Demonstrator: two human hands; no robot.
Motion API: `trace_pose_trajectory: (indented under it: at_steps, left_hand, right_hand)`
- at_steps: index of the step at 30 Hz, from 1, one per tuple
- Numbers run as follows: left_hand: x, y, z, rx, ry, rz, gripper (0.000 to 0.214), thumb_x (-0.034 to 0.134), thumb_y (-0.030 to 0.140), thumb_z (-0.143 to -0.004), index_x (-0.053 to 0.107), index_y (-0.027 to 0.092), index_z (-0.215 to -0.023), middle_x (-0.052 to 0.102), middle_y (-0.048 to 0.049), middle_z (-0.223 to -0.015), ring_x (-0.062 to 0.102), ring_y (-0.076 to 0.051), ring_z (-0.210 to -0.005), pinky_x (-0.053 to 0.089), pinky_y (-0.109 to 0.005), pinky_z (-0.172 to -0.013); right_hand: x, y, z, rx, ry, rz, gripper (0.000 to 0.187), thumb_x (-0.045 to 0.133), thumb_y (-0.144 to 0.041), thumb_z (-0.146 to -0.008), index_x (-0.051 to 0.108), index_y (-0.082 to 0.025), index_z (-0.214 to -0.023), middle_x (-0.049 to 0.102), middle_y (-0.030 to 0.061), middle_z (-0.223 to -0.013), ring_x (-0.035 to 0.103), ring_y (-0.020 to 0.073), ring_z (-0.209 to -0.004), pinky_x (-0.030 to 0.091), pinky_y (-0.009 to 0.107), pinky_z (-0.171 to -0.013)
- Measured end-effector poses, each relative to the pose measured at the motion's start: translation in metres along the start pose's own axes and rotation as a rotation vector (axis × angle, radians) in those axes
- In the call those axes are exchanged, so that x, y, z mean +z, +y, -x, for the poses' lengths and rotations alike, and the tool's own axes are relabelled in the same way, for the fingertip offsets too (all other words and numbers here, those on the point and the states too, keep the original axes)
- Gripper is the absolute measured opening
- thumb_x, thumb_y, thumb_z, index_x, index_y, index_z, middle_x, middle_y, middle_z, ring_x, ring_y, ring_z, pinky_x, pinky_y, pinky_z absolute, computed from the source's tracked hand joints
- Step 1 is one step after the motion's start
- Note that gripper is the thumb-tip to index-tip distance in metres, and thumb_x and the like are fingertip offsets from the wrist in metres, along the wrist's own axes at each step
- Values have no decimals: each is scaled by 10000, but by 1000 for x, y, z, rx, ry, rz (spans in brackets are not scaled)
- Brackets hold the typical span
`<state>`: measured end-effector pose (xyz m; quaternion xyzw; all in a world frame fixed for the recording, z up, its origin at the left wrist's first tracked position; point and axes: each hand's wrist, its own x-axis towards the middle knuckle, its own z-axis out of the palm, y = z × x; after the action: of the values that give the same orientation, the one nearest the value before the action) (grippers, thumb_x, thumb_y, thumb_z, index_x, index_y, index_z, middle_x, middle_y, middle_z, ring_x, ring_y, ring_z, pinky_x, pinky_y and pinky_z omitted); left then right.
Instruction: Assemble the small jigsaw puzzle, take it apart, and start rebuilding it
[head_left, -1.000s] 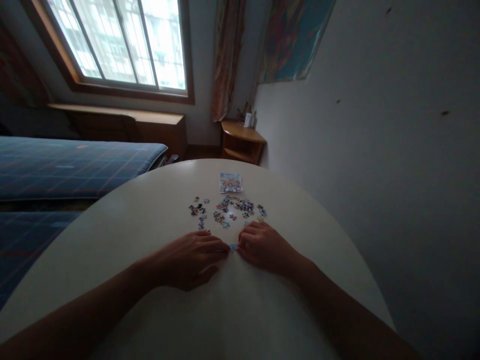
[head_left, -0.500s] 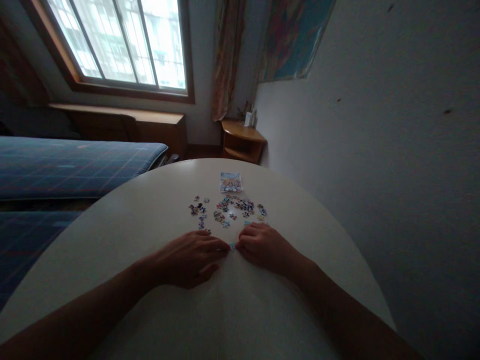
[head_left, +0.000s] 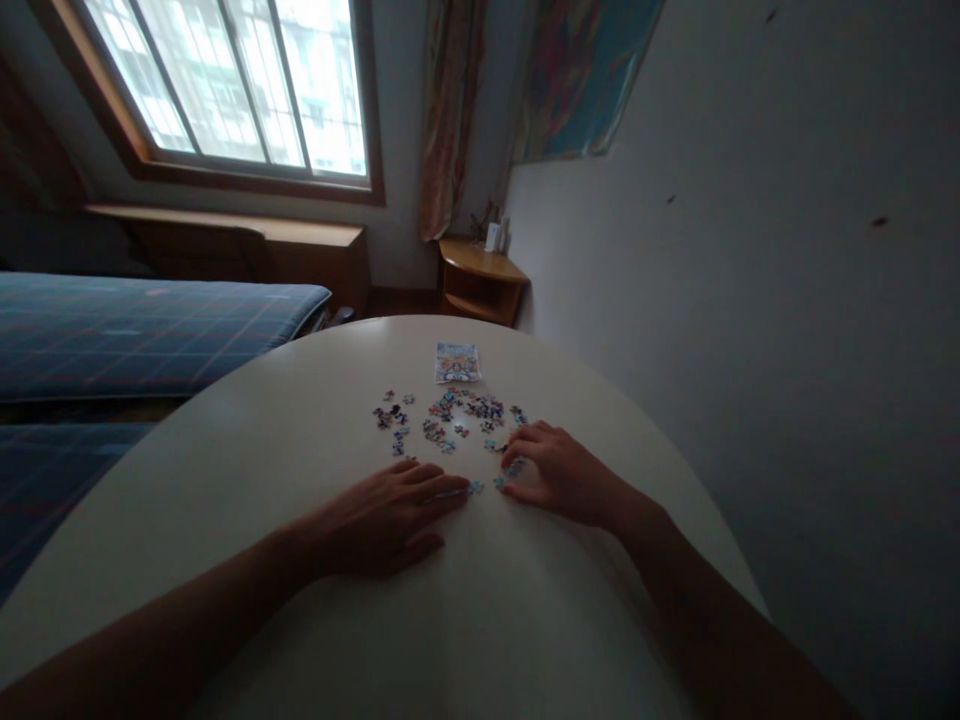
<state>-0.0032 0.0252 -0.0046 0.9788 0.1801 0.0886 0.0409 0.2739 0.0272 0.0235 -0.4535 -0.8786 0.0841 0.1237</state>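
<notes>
My left hand [head_left: 397, 515] lies flat on the white table with its fingers stretched out. Its fingertips touch a small light-blue jigsaw piece [head_left: 476, 487], and more of that strip is partly hidden under the fingers. To the right, my right hand [head_left: 551, 468] hovers low with thumb and fingers apart. A pale blue jigsaw piece [head_left: 499, 483] lies by its thumb tip, and another bluish piece [head_left: 516, 466] shows between thumb and fingers. Just beyond the hands, a loose heap of jigsaw pieces [head_left: 484, 408] is spread, with a darker cluster of pieces [head_left: 390, 417] on the left.
A square picture packet [head_left: 457, 363] lies behind the pieces on the round white table [head_left: 300, 400]. Past the table's left edge is a bed with a blue plaid mattress [head_left: 150, 330]. A wooden corner shelf [head_left: 484, 262] stands beyond the far edge, and a wall runs along the right.
My right hand has moved right and slightly away, its fingers opening, uncovering pale blue pieces. My left hand stays nearly in place, flat on the table.
</notes>
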Motion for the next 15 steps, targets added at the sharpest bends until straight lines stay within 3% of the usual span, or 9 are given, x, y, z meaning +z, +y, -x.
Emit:
trace_pose_trajectory:
  at_steps: [8, 15]
  left_hand:
    - [5, -5, 2, -12, 29, 37, 464, 473, 334, -986, 447, 224, -1436, 527, -59, -1447, 500, -266, -1249, 396, -418, -1049]
    - [6, -11, 3, -56, 41, 20, 450, 469, 339, -999, 444, 222, -1433, 517, -51, -1462, 480, -259, -1299, 364, -430, -1086]
  right_hand:
    - [6, -1, -2, 19, -40, -43, 119, 761, -281, -788, 729, -201, -871, 678, 75, -994, 584, 241, -1007, 442, 389, -916]
    - [14, 0, -5, -9, -26, -95, 104, 689, -210, -848, 718, -198, -947, 666, 82, -1014, 590, 215, -1005, 443, 363, -918]
